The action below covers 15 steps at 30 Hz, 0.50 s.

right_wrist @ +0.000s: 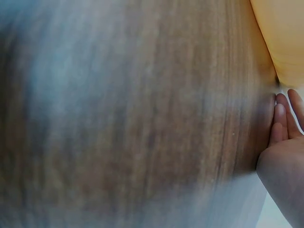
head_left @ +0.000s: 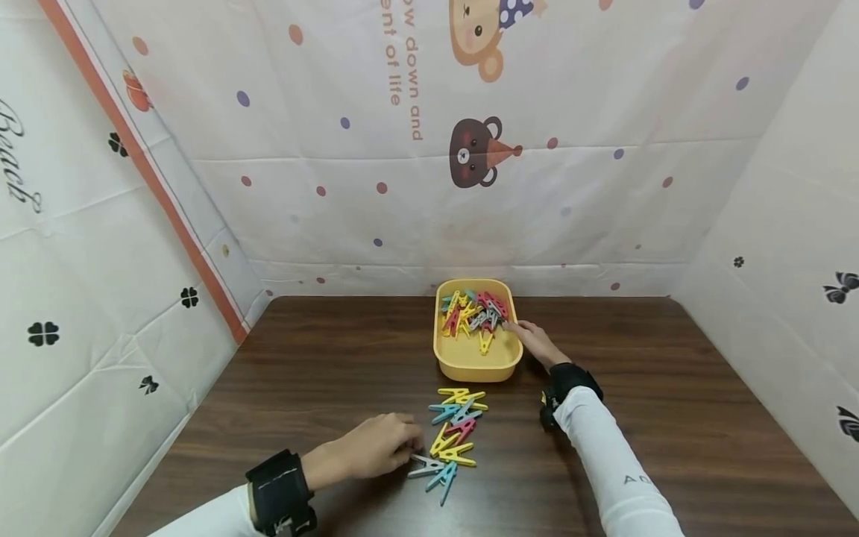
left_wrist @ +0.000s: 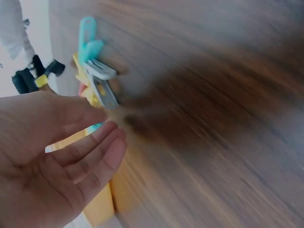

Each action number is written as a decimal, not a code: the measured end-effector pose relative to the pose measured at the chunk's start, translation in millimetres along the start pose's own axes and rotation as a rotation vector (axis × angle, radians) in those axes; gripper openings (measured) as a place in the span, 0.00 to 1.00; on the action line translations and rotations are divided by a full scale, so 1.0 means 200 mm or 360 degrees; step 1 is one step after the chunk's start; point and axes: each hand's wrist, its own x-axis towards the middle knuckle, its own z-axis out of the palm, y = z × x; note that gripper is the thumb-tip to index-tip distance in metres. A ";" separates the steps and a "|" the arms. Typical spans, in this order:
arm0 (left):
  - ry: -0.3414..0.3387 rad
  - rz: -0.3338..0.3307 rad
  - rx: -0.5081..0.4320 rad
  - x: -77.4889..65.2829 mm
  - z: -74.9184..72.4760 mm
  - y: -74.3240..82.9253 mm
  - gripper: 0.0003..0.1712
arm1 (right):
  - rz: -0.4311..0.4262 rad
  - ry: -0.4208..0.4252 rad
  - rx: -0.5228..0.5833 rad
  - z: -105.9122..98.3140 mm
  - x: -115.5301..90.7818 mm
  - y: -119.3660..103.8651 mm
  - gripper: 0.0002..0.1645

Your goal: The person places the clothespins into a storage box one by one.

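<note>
A loose column of clothespins lies on the table, with a yellow clothespin, a pink clothespin and a blue clothespin among them. My left hand is just left of the column, fingers loosely bent and nothing visible between them. Its fingertips are close to a grey clothespin at the near end. Farther back stands a yellow plastic basket, holding several yellow, pink, grey and blue clothespins toward its far side. At the basket's right rim is my right hand, its fingers extended.
The dark wood table meets a printed cloth backdrop just behind the basket. More cloth hangs along the left and right sides. Each wrist wears a black strap.
</note>
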 end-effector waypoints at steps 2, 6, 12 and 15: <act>-0.0022 0.0025 -0.0015 0.00 0.00 0.02 0.02 | 0.0002 0.0002 -0.0004 0.00 0.00 0.00 0.54; -0.0088 0.0095 0.0031 0.00 0.01 0.05 0.09 | -0.0022 0.0013 -0.0043 -0.01 -0.01 -0.01 0.60; -0.0083 0.0061 0.0141 0.04 -0.08 0.02 0.12 | -0.0016 0.0028 0.0004 -0.01 0.01 -0.01 0.53; -0.0033 0.0017 0.0126 0.09 -0.22 -0.04 0.10 | -0.0011 0.0022 0.0009 0.00 0.00 -0.01 0.50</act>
